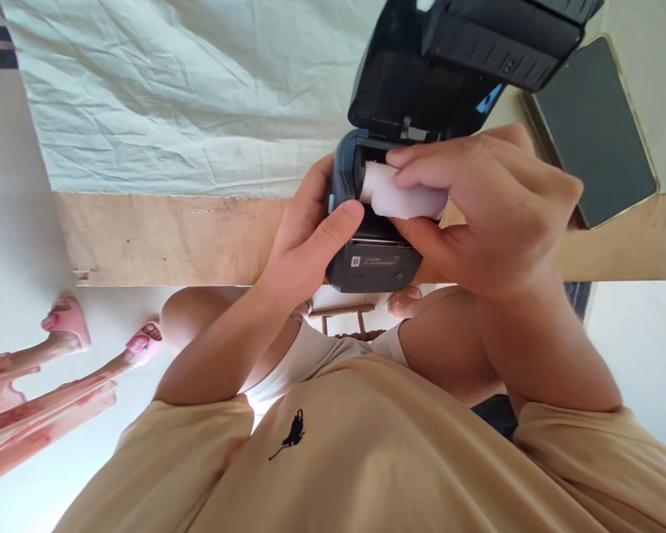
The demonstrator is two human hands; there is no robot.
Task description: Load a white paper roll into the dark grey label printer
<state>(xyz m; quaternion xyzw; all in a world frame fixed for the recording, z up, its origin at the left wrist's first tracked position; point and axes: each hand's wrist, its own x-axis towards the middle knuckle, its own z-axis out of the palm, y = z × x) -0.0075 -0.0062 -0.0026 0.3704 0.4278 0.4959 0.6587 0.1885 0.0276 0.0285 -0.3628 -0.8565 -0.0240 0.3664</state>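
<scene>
A dark portable receipt printer (374, 270) is held over the table's front edge, its black lid (422, 66) swung up and away from me. My left hand (316, 229) is wrapped round the printer's left side, with the thumb on the rim of its paper bay. Between the fingers and thumb of my right hand (488, 200) is a white paper roll (402, 194). The roll sits tilted at the bay, its left end inside and its right end partly behind my fingers. The bay's far right corner is hidden by my right hand.
A smartphone (599, 133) with a dark screen lies at the right. Pale green cloth (189, 96) covers the table, leaving a bare wooden edge (166, 237). At the left stands another person in pink slippers (69, 323). A wooden stool rung (341, 311) shows below the table.
</scene>
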